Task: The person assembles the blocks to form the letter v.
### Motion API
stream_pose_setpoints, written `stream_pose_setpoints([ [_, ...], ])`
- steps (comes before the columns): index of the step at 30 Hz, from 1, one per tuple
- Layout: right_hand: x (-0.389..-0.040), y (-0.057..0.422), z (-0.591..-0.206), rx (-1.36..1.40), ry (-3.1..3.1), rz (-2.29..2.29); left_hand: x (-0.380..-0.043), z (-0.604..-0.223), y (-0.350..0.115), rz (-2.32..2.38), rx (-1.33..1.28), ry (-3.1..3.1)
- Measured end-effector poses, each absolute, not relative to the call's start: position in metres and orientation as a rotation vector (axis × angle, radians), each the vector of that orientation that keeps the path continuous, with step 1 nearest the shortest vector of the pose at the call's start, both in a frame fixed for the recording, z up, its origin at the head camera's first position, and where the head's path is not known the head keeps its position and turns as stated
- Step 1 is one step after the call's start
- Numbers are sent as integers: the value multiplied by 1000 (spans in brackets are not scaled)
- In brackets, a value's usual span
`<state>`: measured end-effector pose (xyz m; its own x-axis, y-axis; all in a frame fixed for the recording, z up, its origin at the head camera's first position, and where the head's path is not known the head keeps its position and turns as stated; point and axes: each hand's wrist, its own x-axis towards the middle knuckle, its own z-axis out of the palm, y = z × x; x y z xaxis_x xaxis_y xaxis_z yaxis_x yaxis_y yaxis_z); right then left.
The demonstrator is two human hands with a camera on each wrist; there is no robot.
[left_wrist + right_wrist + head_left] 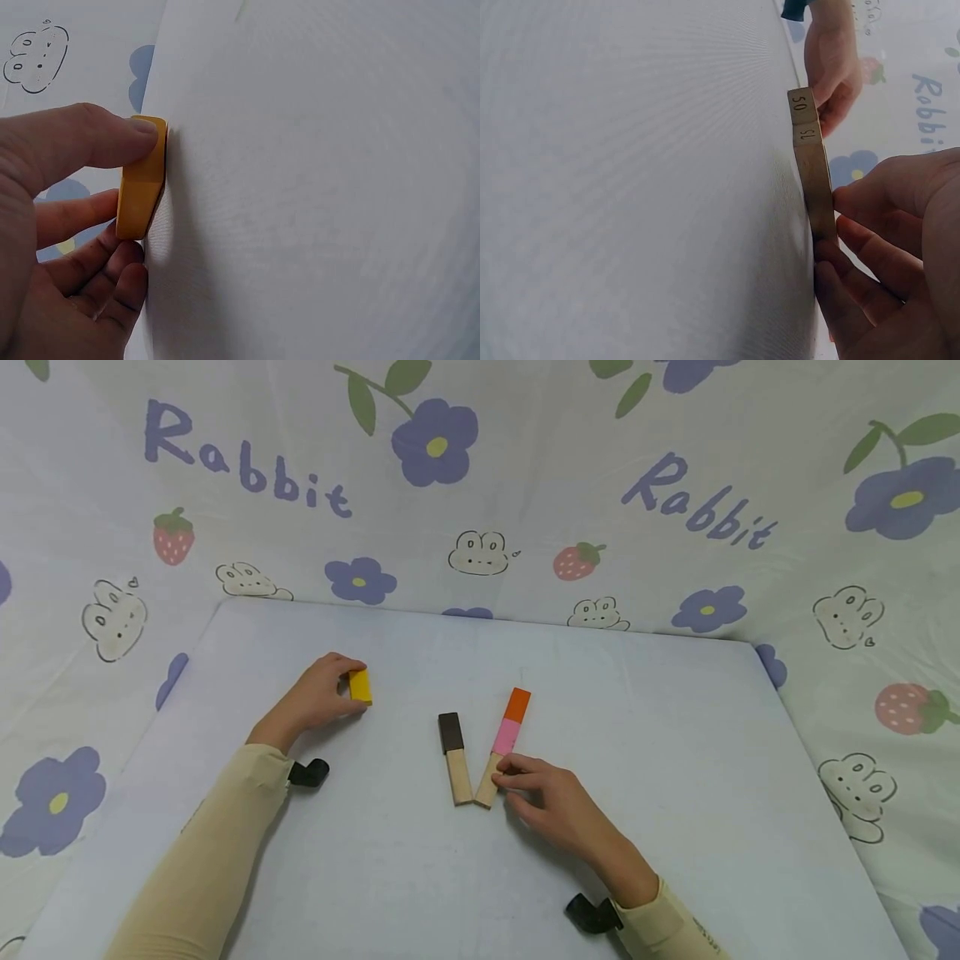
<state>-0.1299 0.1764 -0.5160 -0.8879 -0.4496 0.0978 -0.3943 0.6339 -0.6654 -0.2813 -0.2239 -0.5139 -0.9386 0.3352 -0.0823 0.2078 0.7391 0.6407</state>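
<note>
My left hand (322,692) pinches a small yellow block (361,687) between thumb and fingers at the left side of the table. The left wrist view shows the thumb on one end of this block, close to the white surface. My right hand (551,802) rests its fingertips against a plain wooden block (487,783), fingers loosely bent. That piece lies in a slanted row with a pink block (506,737) and an orange block (517,704). Left of it, a dark brown block (451,732) lies end to end with another plain wooden block (460,778).
Both rows nearly meet at their near ends, forming a V. A white tabletop (637,735) lies beneath, with a printed rabbit-and-flower cloth (525,510) behind and around it. Each wrist carries a small black device. Numbers mark the block sides in the right wrist view.
</note>
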Motion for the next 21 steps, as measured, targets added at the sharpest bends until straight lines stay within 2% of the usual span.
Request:
stream_pose_setpoints([
  [21, -129, 179, -519, -727, 2769, -1127, -276, -512, -218, 986, 425, 2769],
])
